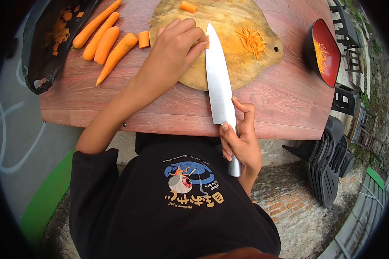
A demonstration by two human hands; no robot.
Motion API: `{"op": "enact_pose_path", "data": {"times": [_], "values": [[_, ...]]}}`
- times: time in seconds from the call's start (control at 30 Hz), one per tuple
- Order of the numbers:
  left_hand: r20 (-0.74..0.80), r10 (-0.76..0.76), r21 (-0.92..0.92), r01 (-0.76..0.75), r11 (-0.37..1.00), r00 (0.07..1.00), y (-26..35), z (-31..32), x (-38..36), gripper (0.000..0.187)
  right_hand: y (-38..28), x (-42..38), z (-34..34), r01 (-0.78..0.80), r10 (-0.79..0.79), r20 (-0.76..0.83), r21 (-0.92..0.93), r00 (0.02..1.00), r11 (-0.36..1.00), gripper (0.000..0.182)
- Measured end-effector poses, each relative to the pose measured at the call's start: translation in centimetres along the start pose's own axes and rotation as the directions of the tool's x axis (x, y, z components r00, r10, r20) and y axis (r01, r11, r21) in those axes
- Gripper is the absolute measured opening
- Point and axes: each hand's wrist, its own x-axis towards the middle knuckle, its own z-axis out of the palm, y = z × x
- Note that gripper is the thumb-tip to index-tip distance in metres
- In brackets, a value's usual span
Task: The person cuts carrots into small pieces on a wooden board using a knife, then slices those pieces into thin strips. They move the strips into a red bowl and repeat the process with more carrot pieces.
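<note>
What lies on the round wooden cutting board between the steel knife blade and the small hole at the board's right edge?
In the head view, a heap of thin orange carrot shreds lies between the steel knife blade and the hole in the round wooden cutting board.

A large steel chef's knife (219, 82) lies with its broad blade pointing away across the wooden cutting board (229, 64), tip beside a short orange carrot piece (206, 44) that is mostly hidden. The knife's metal handle reaches back past the table edge.
</note>
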Motion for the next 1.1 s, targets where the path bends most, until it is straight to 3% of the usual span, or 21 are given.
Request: {"op": "enact_pose_path", "data": {"times": [0.6,0.8,0.97,1.1], "values": [[0.006,-0.035,-0.039,0.035,0.999,0.999,0.1,-0.2,0.2,0.011,-0.5,0.9,2.1,-0.016,0.018,-0.017,0.117,1.000,0.993,0.053],[0.000,-0.045,-0.055,0.045,0.998,0.999,-0.1,-0.2,0.3,0.011,-0.4,2.0,3.5,0.053,-0.048,-0.072,0.081,0.996,0.995,0.051],[0.033,-0.051,-0.041,0.052,0.998,0.998,0.2,-0.3,0.1,0.010,-0.2,2.7,4.8,0.102,-0.088,-0.091,0.153,0.992,0.983,0.050],[-0.087,-0.020,-0.085,0.013,0.996,0.996,0.0,-0.4,-0.3,0.009,-0.5,2.9,5.0,0.100,-0.093,-0.086,0.080,0.992,0.992,0.051]]}}
